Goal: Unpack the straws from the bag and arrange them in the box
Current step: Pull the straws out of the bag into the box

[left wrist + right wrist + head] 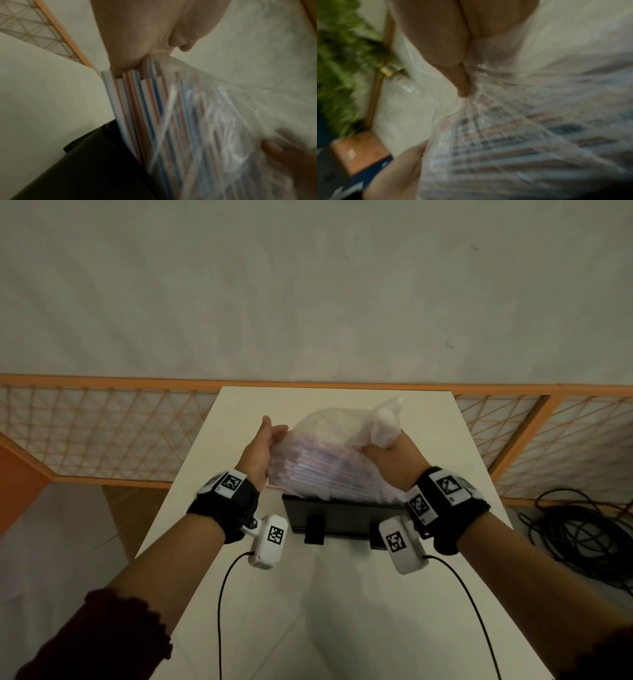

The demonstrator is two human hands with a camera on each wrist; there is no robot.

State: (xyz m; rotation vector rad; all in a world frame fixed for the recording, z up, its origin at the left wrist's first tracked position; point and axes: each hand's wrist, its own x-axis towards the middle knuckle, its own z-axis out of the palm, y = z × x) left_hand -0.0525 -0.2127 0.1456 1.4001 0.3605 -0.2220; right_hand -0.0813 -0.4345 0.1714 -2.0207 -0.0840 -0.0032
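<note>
Both my hands hold a clear plastic bag full of striped straws just above the black box on the white table. My left hand cups the bundle's left end, where bare straw ends stick out of the bag against my palm. My right hand grips the bunched right end of the bag. The blurred right wrist view shows its fingers pinching the plastic. The box's inside is hidden behind the bag; its dark wall lies below the straws.
An orange lattice fence runs behind the table, and a grey wall rises beyond it. Black cables lie coiled on the floor at the right. A green plant shows in the right wrist view.
</note>
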